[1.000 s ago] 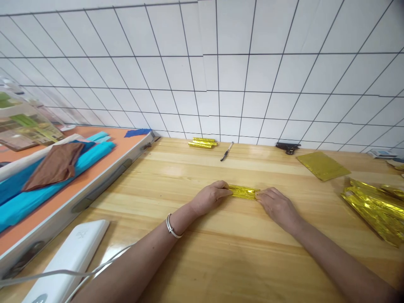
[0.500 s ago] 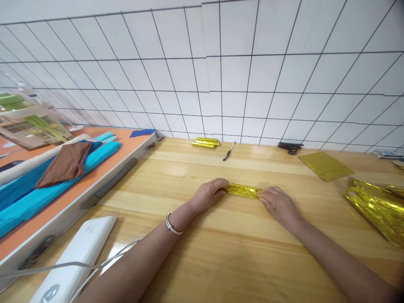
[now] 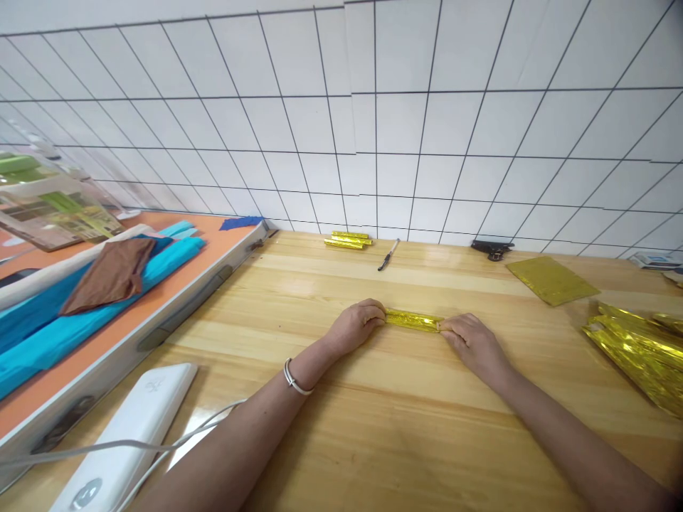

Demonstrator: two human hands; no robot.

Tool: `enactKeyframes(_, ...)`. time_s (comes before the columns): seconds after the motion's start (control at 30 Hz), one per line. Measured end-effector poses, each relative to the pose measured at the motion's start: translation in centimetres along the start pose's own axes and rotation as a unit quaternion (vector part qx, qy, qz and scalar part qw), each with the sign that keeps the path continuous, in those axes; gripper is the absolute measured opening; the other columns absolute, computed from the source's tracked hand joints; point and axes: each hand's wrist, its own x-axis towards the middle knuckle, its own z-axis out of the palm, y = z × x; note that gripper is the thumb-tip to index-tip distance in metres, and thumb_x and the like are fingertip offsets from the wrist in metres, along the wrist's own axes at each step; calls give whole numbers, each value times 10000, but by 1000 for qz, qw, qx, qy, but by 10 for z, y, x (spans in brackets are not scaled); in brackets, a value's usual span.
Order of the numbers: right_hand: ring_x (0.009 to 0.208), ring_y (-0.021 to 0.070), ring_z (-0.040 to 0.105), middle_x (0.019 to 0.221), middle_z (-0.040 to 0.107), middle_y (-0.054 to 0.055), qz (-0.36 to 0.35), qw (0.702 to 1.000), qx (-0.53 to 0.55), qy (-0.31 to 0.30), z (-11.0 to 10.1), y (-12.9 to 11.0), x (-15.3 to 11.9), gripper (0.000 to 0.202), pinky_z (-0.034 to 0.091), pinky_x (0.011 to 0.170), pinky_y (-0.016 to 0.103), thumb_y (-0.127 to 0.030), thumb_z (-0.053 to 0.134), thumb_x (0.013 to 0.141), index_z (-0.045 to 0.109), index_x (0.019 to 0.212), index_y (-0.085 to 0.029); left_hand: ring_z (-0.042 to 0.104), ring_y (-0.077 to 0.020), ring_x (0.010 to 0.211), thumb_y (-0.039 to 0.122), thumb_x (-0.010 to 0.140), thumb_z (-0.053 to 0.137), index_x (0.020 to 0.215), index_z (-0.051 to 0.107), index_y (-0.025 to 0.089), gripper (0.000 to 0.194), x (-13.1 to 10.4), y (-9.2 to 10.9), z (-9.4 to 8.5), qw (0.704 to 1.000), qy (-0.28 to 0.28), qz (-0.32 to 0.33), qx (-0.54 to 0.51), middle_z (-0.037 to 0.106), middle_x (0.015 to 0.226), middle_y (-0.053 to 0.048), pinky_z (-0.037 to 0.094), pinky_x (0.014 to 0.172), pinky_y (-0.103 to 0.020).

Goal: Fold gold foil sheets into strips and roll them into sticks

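Left hand (image 3: 356, 327): closed, with bent fingers and thumb pinching the left end of the gold foil strip (image 3: 412, 321); its palm is turned down.
Right hand (image 3: 474, 345): also closed, its fingertips pinching the opposite end of the same strip.
Foil strip: lies between the two hands, low at the tabletop (image 3: 331, 284), narrow, shiny and a little wrinkled; its ends are partly hidden by fingers.
Bracelet (image 3: 294, 379): silver-coloured, around the wrist of the left hand.
Gold foil rolls (image 3: 348, 240): beyond the left hand, near the tiled wall (image 3: 403, 121), lying together in a small group.
Pen (image 3: 388, 255): beyond the strip, just beside the rolls, with its dark end pointing toward the hands.
Black clip-like object (image 3: 491, 249): beyond the right hand, near the wall; its exact kind I cannot tell.
Gold square sheet (image 3: 553, 280): lies flat, farther out and to the right of the right hand.
Crumpled gold foil (image 3: 634, 355): in a heap, well apart from the right hand, on its right side.
White device (image 3: 144, 405): left of the left forearm, with a pale cable (image 3: 122, 444) passing over it.
Brown cloth (image 3: 109, 274): far left of the left hand, upon bright blue material (image 3: 160, 274) on the orange surface (image 3: 213, 245).
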Motion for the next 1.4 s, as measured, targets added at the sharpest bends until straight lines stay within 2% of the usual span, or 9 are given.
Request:
enactKeyframes(0.13,773,183,541,775,630,20,74,997,0,4,-3,-11,9,168,404,701,305,-296,473,862,618,817,-224,597,-136,828,174,863,480,786,608,180,149,4,7,-1,1000,4,-26,5,631,874,-37,463,793,-251)
enactKeyframes(0.23,686,166,535,695,606,0,138,990,16,32,0,-14,15,146,382,619,276,-297,505,821,610,752,-221,590,-136,800,182,848,490,783,607,186,134,8,11,0,996,14,-74,40,620,832,-25,453,768,-248)
enactKeyframes(0.37,624,147,540,691,615,-9,188,978,60,64,8,-11,17,136,381,570,255,-302,516,797,622,806,-218,577,-138,751,199,825,500,738,598,178,133,12,11,7,990,28,-119,65,596,786,-26,444,726,-250)
enactKeyframes(0.57,715,167,564,777,642,13,156,982,81,64,9,-5,13,163,413,646,274,-319,526,804,640,863,-219,561,-127,724,215,818,514,716,586,174,130,13,6,7,991,27,-117,57,588,774,-17,438,706,-243)
enactKeyframes(0.77,792,182,564,813,647,27,61,994,86,14,0,-1,9,148,417,745,316,-327,546,829,664,841,-238,577,-137,845,199,788,591,794,611,188,23,6,-1,-3,998,-6,-41,-37,616,885,-23,453,793,-258)
enactKeyframes(0.87,823,191,560,841,651,35,25,997,68,-2,-1,1,8,144,412,758,332,-328,561,825,678,812,-245,585,-143,878,202,791,595,837,635,199,61,4,-5,-4,998,-13,-26,-54,616,934,-35,460,814,-265)
enactKeyframes(1.03,785,189,551,802,645,31,59,998,11,-2,2,-6,10,158,399,728,321,-313,540,820,671,777,-236,592,-132,863,198,828,539,781,643,192,114,6,-2,-2,999,-4,-33,-40,620,919,-34,461,812,-249)
enactKeyframes(1.23,692,174,538,700,617,31,163,982,-86,-31,2,-16,22,189,352,626,278,-294,512,786,618,657,-206,579,-121,721,197,800,528,700,610,181,130,12,12,6,986,29,-136,91,603,804,-16,459,724,-239)
enactKeyframes(1.4,627,154,526,662,603,26,185,976,-103,-47,0,-17,30,171,300,550,266,-287,523,769,577,629,-204,552,-121,643,192,761,541,644,570,173,122,17,15,14,979,38,-159,121,579,751,-15,432,646,-241)
